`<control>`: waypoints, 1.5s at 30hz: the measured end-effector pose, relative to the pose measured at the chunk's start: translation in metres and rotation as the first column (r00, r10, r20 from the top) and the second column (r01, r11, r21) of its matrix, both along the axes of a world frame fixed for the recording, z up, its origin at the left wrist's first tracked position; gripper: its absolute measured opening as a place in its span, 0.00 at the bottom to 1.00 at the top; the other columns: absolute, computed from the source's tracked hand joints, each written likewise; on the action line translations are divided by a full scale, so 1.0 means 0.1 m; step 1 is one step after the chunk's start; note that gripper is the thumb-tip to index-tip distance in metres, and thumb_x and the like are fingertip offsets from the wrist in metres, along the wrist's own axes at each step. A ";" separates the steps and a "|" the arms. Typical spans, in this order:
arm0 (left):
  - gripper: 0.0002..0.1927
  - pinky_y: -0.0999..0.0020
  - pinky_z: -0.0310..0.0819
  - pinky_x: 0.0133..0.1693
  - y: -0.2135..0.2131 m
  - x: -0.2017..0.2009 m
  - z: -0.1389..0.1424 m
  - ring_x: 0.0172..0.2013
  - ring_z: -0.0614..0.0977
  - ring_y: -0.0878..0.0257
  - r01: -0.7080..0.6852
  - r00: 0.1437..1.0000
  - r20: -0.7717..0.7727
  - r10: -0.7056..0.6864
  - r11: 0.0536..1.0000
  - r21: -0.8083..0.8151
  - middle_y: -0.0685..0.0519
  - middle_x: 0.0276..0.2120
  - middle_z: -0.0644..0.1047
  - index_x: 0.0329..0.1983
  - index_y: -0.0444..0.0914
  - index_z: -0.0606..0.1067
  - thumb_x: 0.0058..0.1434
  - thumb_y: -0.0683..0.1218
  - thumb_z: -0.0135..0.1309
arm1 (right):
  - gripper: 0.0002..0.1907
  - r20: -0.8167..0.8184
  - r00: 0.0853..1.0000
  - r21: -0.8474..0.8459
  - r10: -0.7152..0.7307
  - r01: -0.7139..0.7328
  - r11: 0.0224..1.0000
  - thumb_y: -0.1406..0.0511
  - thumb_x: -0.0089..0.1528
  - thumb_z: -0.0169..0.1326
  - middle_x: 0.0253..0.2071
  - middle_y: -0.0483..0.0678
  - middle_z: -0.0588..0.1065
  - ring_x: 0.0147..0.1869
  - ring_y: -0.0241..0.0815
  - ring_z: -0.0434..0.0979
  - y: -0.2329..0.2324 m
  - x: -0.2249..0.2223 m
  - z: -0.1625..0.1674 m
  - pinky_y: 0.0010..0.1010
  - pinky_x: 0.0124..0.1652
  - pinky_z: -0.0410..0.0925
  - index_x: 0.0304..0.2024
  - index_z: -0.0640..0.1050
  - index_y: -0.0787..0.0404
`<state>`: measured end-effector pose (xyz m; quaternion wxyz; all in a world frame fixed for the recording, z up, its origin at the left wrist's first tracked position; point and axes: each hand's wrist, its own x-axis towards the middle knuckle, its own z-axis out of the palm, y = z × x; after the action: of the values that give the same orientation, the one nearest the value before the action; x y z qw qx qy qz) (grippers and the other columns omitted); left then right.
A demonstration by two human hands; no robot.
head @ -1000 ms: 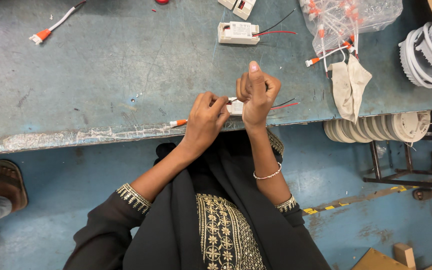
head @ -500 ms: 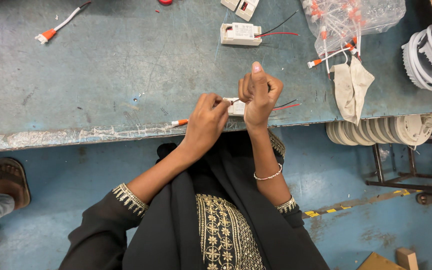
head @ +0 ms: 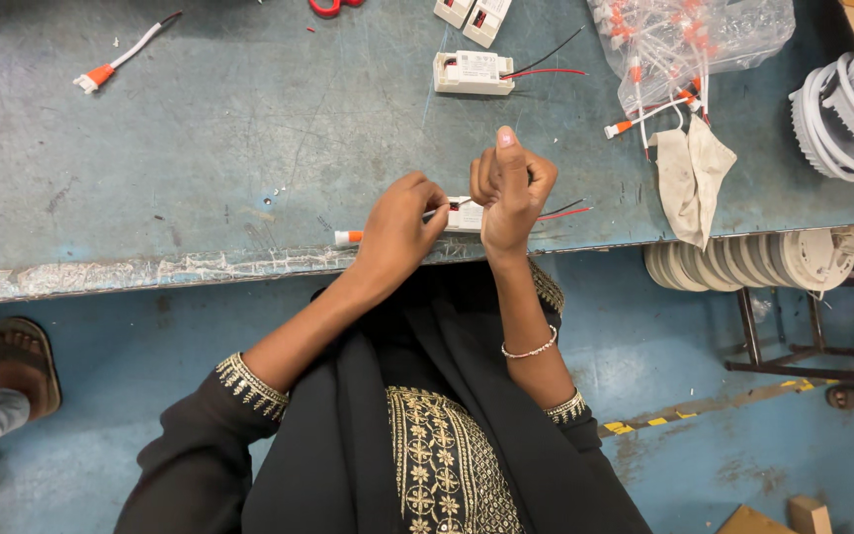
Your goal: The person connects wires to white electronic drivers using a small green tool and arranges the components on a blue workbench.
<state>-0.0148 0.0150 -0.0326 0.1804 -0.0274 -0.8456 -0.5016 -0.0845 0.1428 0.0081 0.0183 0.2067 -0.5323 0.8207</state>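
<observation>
We are holding a small white driver box (head: pixel 466 216) at the near edge of the table (head: pixel 200 178), its red and black leads trailing right. Our left hand (head: pixel 397 232) is pinching a thin white wire with an orange end (head: pixel 349 237) at the box; our right hand (head: pixel 508 188) is curling shut around the box, thumb up. Hardly anything is shifting from a second ago: both hands are keeping their grip. A second driver box (head: pixel 473 72) is lying farther back.

left hand (head: pixel 397 229) pinches wire (head: pixel 439 210) | right hand (head: pixel 508 188) grips white box (head: pixel 466 216) | worn bench (head: pixel 249 148)
</observation>
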 end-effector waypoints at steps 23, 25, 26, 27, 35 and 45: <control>0.11 0.53 0.73 0.41 0.06 -0.04 -0.09 0.42 0.76 0.43 0.012 0.995 -0.093 -0.047 0.939 -0.345 0.42 0.38 0.71 0.40 0.33 0.69 0.53 0.35 0.53 | 0.20 0.032 0.993 0.339 0.114 -0.118 0.933 0.66 0.71 0.58 0.24 0.44 0.60 0.24 0.33 0.53 0.38 -0.01 0.36 0.27 0.26 0.49 0.26 0.66 0.63; 0.19 0.53 0.73 0.42 0.09 -0.01 -0.08 0.43 0.76 0.42 0.030 0.994 -0.092 -0.063 0.947 -0.321 0.41 0.39 0.70 0.42 0.33 0.66 0.45 0.33 0.52 | 0.11 -0.239 0.947 0.739 0.214 0.034 0.673 0.65 0.62 0.62 0.31 0.48 0.66 0.33 0.41 0.66 0.51 0.08 0.44 0.31 0.32 0.61 0.41 0.74 0.63; 0.20 0.52 0.73 0.43 0.10 -0.01 -0.07 0.44 0.75 0.41 0.030 0.994 -0.092 -0.062 0.949 -0.314 0.41 0.40 0.70 0.42 0.33 0.66 0.45 0.33 0.52 | 0.17 -0.338 0.892 0.858 0.300 0.161 0.488 0.65 0.58 0.64 0.35 0.50 0.70 0.37 0.45 0.73 0.56 0.14 0.46 0.33 0.35 0.67 0.48 0.78 0.63; 0.21 0.52 0.72 0.43 0.11 -0.02 -0.06 0.44 0.75 0.41 0.029 0.994 -0.094 -0.061 0.951 -0.307 0.41 0.40 0.69 0.43 0.33 0.65 0.44 0.32 0.53 | 0.22 -0.297 0.912 0.908 0.282 0.178 0.380 0.64 0.56 0.65 0.39 0.52 0.70 0.39 0.49 0.73 0.56 0.21 0.46 0.36 0.36 0.67 0.51 0.77 0.60; 0.09 0.53 0.71 0.50 -0.03 0.14 0.18 0.48 0.76 0.42 -0.082 0.959 -0.277 0.062 0.995 -0.062 0.41 0.44 0.74 0.47 0.33 0.70 0.65 0.34 0.53 | 0.26 -0.204 0.973 0.966 0.112 0.181 0.184 0.54 0.51 0.69 0.36 0.52 0.73 0.39 0.52 0.75 0.69 0.13 0.38 0.40 0.37 0.68 0.48 0.81 0.58; 0.13 0.53 0.69 0.56 -0.25 0.52 0.03 0.55 0.74 0.44 -0.380 0.894 -0.272 0.355 0.924 -0.042 0.42 0.50 0.73 0.49 0.33 0.71 0.61 0.34 0.52 | 0.36 -0.382 0.908 0.920 0.171 0.392 -0.026 0.38 0.55 0.64 0.31 0.60 0.76 0.36 0.58 0.76 0.18 -2.27 0.26 0.48 0.36 0.66 0.26 0.79 0.66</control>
<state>0.0372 -0.0101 -0.0296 0.3795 0.0592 -0.8273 -0.4099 -0.3116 0.1606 0.0337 0.0382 0.2697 -0.9536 0.1284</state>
